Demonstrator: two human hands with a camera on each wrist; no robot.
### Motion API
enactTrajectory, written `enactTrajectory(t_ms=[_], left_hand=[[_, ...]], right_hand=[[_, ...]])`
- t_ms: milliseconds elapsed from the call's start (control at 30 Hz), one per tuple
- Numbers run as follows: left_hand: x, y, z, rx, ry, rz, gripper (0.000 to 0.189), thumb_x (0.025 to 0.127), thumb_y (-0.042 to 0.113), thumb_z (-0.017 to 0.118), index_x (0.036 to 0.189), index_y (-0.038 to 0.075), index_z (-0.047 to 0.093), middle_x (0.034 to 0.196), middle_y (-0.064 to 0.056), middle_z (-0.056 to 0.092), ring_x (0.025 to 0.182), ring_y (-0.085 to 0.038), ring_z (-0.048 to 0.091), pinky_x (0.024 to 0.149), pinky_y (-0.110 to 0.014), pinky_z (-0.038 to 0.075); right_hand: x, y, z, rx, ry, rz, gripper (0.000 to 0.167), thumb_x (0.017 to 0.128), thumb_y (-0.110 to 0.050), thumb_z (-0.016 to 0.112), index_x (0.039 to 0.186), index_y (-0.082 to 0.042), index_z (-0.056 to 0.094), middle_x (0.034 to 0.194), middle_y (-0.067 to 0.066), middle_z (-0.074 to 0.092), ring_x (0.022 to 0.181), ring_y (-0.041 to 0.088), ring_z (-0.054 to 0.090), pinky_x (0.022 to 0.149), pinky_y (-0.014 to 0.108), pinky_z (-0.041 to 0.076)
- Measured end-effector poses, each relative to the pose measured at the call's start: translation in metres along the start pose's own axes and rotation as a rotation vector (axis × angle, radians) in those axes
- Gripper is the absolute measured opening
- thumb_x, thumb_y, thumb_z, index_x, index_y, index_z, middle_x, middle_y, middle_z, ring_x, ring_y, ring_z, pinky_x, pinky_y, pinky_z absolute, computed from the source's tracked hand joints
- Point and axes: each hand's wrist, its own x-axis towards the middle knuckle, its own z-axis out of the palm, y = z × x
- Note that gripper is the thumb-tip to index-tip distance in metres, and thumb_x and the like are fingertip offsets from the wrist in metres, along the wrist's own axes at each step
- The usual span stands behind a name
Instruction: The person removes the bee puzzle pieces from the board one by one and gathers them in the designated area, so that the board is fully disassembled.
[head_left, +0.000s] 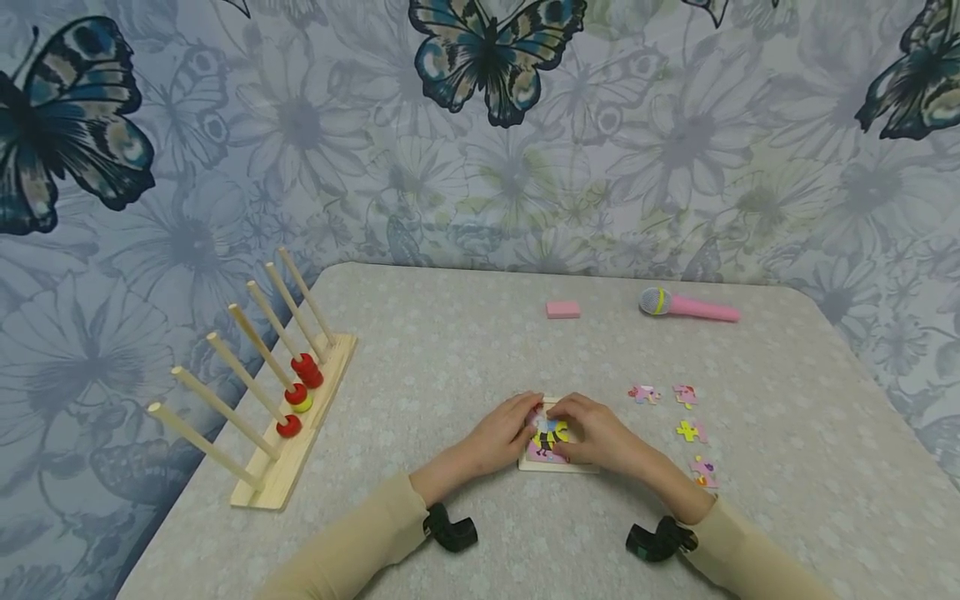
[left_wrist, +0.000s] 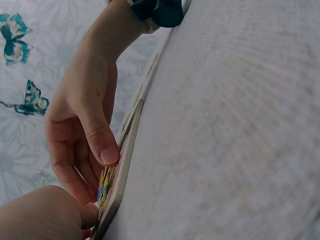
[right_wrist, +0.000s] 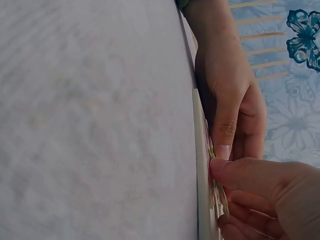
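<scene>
Butterfly wallpaper [head_left: 480,167], pegged rack [head_left: 310,421], microphone [head_left: 693,308], puzzle [head_left: 550,435]

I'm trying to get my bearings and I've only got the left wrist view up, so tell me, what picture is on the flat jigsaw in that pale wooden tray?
Observer: From the head view, the flat jigsaw in the pale wooden tray shows a black-and-yellow striped bee.
Operator: Okay, and what's on the far side of the table?
Observer: A pink-handled microphone with a rounded grey head lies near the far edge, to the right of a small pink rectangular block.
Operator: Anything off to the left?
Observer: Yes, a pale wooden rack with upright pegs stands there, with red rings on some of its pegs.
</scene>
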Motion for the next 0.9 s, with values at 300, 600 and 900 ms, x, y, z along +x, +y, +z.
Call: enactTrajectory(t_ms=[300, 600, 900], left_hand=[[0.002, 0.002, 0.000, 0.001, -0.009, -0.013, 0.047, 0.098, 0.011, 0.050, 0.141, -0.003, 0.037, 0.142, -0.018, 0.040, 0.133, -0.027, 0.034, 0.108, -0.038, 0.028], [0.003, 0.003, 0.001, -0.002, -0.015, -0.016, 0.047, 0.098, 0.011, 0.049, 0.141, -0.003, 0.035, 0.143, -0.019, 0.039, 0.134, -0.027, 0.033, 0.109, -0.037, 0.027], [0.001, 0.002, 0.001, 0.001, -0.003, -0.031, 0.045, 0.099, 0.008, 0.047, 0.141, -0.002, 0.036, 0.142, -0.018, 0.039, 0.134, -0.027, 0.034, 0.109, -0.037, 0.026]], right_hand=[[-0.003, 0.000, -0.001, -0.015, 0.018, 0.008, 0.042, 0.078, -0.015, 0.077, 0.113, -0.001, 0.058, 0.110, 0.006, 0.057, 0.103, 0.021, 0.057, 0.088, 0.041, 0.048], [-0.030, 0.018, -0.042, -0.005, 0.100, 0.047, 0.045, 0.076, -0.007, 0.078, 0.117, 0.000, 0.060, 0.114, 0.006, 0.058, 0.103, 0.027, 0.059, 0.085, 0.045, 0.049], [-0.073, 0.048, -0.067, -0.105, 0.052, 0.165, 0.049, 0.075, -0.011, 0.080, 0.120, -0.005, 0.060, 0.117, 0.006, 0.058, 0.107, 0.029, 0.056, 0.087, 0.049, 0.047]])
